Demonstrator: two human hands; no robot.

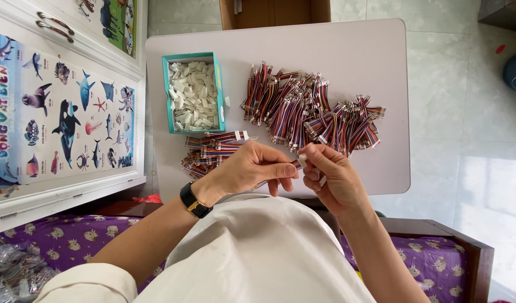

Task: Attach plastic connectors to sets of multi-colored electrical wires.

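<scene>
Left hand, head view: forearm comes up from lower left, black wristwatch on the wrist, fingers curled, thumb and fingertips pinched on the end of a multicoloured wire lead. Right hand comes up from lower right, fingers bent inward, fingertips closed on a small white connector housing right at the lead's tip. Another white piece shows between its lower fingers; can't tell what it is. Both hands meet just off the near edge of the white table, over a cream garment.

Packages and signs, relative to the table:
- Teal open carton, rectangular, at the table's left part, full of white connector housings.
- Brown cardboard box past the far edge.
- Sea-animal poster, blue and white, on a cabinet door left of the table. Second animal poster on the door farther along.

Wires:
- Big loose pile of wire leads at table centre, just beyond the right hand's fingertips.
- Smaller bundled stack at the near-left edge below the carton, partly behind the left hand.
- Held lead sits between both hands, near the pile, not touching it.
</scene>
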